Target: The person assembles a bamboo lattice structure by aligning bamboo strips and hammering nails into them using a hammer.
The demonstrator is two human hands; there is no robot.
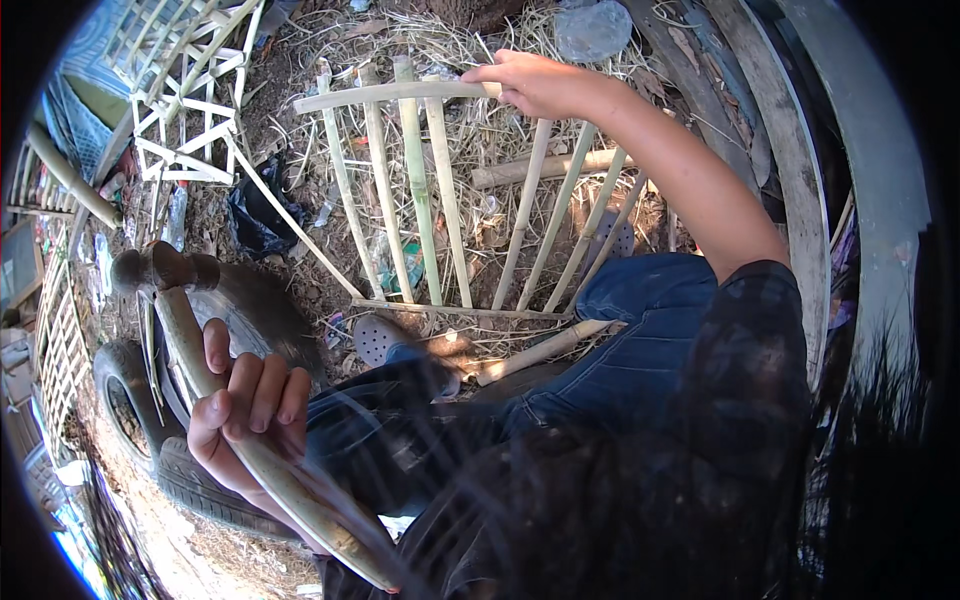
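Observation:
My left hand (252, 400) is closed round the pale handle of a hammer (186, 330) at the lower left. The brown head is at the far end of the handle, and the other end reaches back toward my lap. My right hand (535, 85) pinches the curved top strip of a bamboo slat frame (414, 180). Several slats run between that strip and a thinner bottom strip near my feet. They stand in two groups, with a wider gap in the middle. My right forearm covers the upper ends of the right-hand slats.
Bamboo poles lie behind the frame (560, 168) and before me (545, 352). Old tyres (125, 405) lie on the left, near a black plastic bag (258, 215). Bamboo lattices (185, 150) are at the upper left. Long planks (785, 130) line the right. Shavings cover the ground.

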